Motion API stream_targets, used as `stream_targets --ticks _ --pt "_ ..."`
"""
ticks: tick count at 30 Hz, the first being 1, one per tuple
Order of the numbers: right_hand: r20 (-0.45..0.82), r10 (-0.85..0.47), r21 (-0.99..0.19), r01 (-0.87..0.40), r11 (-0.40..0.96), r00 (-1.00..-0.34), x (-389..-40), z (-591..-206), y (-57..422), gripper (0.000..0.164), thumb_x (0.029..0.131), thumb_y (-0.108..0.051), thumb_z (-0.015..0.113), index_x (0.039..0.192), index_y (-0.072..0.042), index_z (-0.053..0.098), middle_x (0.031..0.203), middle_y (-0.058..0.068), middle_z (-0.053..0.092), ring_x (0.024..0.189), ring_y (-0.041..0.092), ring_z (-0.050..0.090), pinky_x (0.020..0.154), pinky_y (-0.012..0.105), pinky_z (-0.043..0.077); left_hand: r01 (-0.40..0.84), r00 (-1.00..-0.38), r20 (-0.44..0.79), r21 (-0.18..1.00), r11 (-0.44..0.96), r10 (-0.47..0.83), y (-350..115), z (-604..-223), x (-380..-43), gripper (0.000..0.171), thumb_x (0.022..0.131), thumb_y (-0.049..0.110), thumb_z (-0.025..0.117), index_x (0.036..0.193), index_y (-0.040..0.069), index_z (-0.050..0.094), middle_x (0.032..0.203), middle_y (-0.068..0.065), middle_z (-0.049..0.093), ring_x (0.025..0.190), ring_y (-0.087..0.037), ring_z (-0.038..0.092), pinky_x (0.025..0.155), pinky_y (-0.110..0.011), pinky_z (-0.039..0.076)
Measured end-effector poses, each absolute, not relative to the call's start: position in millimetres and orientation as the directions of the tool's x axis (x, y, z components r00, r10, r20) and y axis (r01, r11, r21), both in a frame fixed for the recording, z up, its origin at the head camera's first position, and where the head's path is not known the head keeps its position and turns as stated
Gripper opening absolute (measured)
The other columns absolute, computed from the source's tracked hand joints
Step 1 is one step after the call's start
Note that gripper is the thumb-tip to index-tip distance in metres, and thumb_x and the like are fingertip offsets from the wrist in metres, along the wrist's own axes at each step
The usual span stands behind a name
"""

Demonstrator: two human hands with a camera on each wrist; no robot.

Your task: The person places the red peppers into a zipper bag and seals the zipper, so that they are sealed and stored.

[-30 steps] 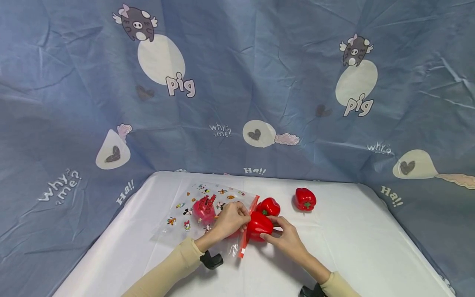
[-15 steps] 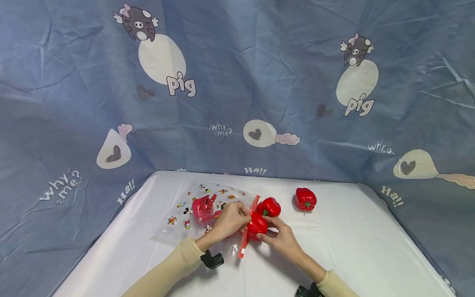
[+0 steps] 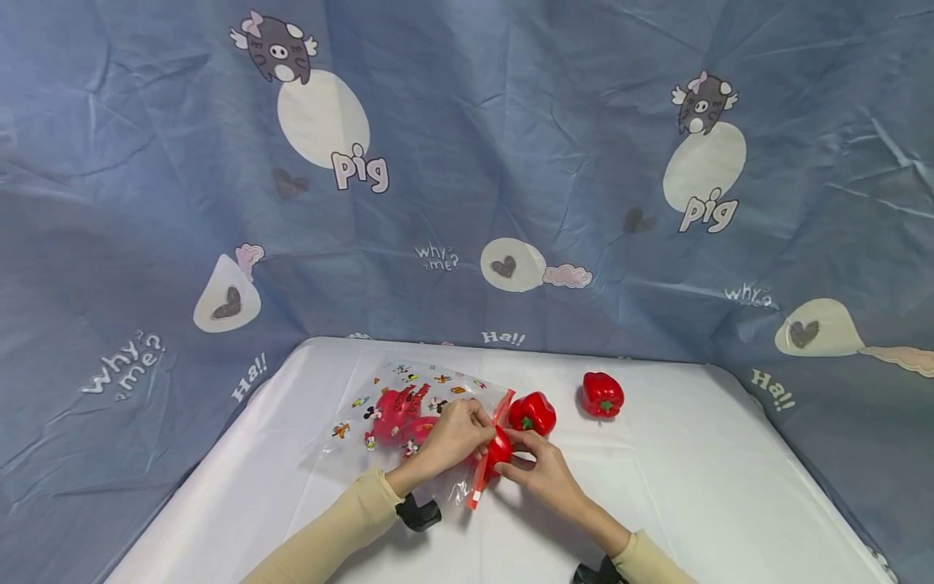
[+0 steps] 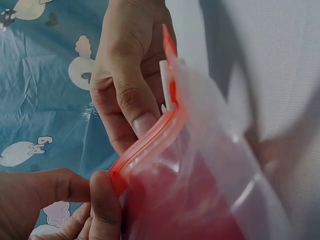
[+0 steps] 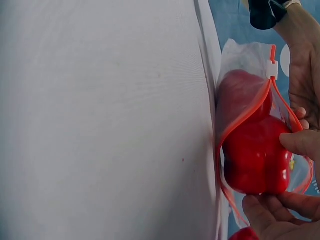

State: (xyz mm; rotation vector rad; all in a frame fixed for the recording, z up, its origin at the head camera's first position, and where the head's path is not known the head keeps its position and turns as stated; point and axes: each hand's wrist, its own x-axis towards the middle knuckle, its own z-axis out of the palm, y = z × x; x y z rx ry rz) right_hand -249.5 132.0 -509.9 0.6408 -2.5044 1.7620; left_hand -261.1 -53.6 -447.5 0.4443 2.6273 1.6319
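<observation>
"What colour's the bag (image 3: 419,405)?"
"Clear, with multicoloured cartoon prints (image 3: 370,440), a red-orange zip (image 3: 505,405) and white slider (image 5: 271,70)."
"And the peppers (image 3: 601,389)?"
"Red, two showing green stems (image 3: 606,405)."
"The backcloth (image 3: 467,146)?"
"Blue, with grey pigs (image 3: 280,50), white ovals (image 3: 323,119)."

White tablecloth (image 3: 700,470) is looking matt, finely woven. Two red peppers (image 3: 602,394) near its far edge, plus one held pepper (image 5: 257,155), are gleaming: smooth, glossy skins. Nearer its left edge, clear bag (image 3: 343,454) is glinting, thin crinkled plastic; zip strip (image 4: 150,140) is showing smooth red plastic. Backdrop (image 3: 409,97) is hanging as creased cloth. Black wrist piece (image 3: 418,513) is possibly plastic, too dark to settle.
</observation>
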Motion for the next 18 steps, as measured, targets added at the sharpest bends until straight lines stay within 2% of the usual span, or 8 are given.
stream_targets --ticks 9,14,18 --pt "0.281 -0.350 -0.881 -0.385 0.276 -0.894 -249.4 -511.8 129.8 0.054 0.080 -0.015 0.078 0.127 0.002 0.058 0.116 0.014 0.061 0.108 0.029 0.065 0.088 0.033 0.055 0.218 -0.962 0.123 0.886 0.410 0.244 -52.7 -448.8 -261.7 0.007 0.081 0.005 0.066 0.077 0.003 0.061 0.061 -0.004 0.065 0.043 -0.008 0.059 0.043 -0.026 0.053" --pt "0.265 -0.357 -0.885 -0.373 0.279 -0.896 -249.3 -512.6 126.3 0.052 0.081 -0.007 0.075 0.128 0.004 0.056 0.117 0.015 0.061 0.110 0.032 0.064 0.089 0.036 0.054 0.213 -0.962 0.118 0.888 0.407 0.247 -52.4 -449.1 -261.0 0.008 0.081 0.005 0.067 0.077 0.003 0.061 0.062 -0.005 0.065 0.044 -0.008 0.060 0.044 -0.026 0.053" --pt "0.258 -0.380 -0.888 -0.373 0.268 -0.888 -243.7 -503.9 121.8 0.047 0.082 0.002 0.070 0.127 0.009 0.054 0.117 0.020 0.060 0.111 0.039 0.062 0.091 0.041 0.053 0.223 -0.959 0.125 0.884 0.411 0.253 -52.1 -449.3 -259.8 0.008 0.082 0.007 0.067 0.077 0.004 0.061 0.061 -0.003 0.065 0.045 -0.008 0.060 0.044 -0.026 0.053"
